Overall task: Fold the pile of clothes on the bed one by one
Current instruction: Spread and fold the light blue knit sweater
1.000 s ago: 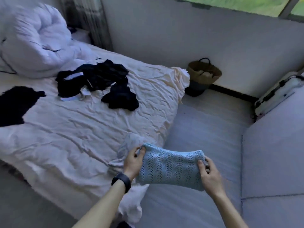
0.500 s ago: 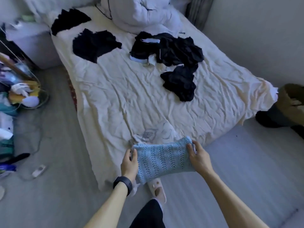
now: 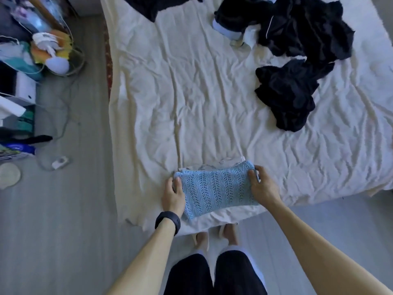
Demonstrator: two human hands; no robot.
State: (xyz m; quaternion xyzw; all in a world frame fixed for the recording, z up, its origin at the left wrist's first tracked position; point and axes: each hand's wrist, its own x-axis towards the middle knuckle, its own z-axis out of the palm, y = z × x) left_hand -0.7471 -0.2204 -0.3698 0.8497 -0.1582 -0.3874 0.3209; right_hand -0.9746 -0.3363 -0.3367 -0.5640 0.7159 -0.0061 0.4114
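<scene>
A folded light-blue knit garment (image 3: pixel 217 188) lies at the near edge of the bed (image 3: pixel 191 92), on top of a folded white printed piece (image 3: pixel 223 163). My left hand (image 3: pixel 173 194) grips its left end and my right hand (image 3: pixel 262 185) grips its right end. A pile of dark unfolded clothes (image 3: pixel 297 30) sits at the far right of the bed, with a separate black garment (image 3: pixel 289 94) just below it. Another black piece (image 3: pixel 157 5) lies at the top edge.
The cream sheet hangs over the bed's near edge above my slippered feet (image 3: pixel 214 235). Left of the bed on the grey floor stand cluttered bags and boxes (image 3: pixel 25 71), a cable with a white plug (image 3: pixel 60 162) and a round pad (image 3: pixel 8 175).
The view swung from the room's corner down onto the bed. The blue knit, held in the air a second ago, now rests on the sheet's near edge, still held by both hands.
</scene>
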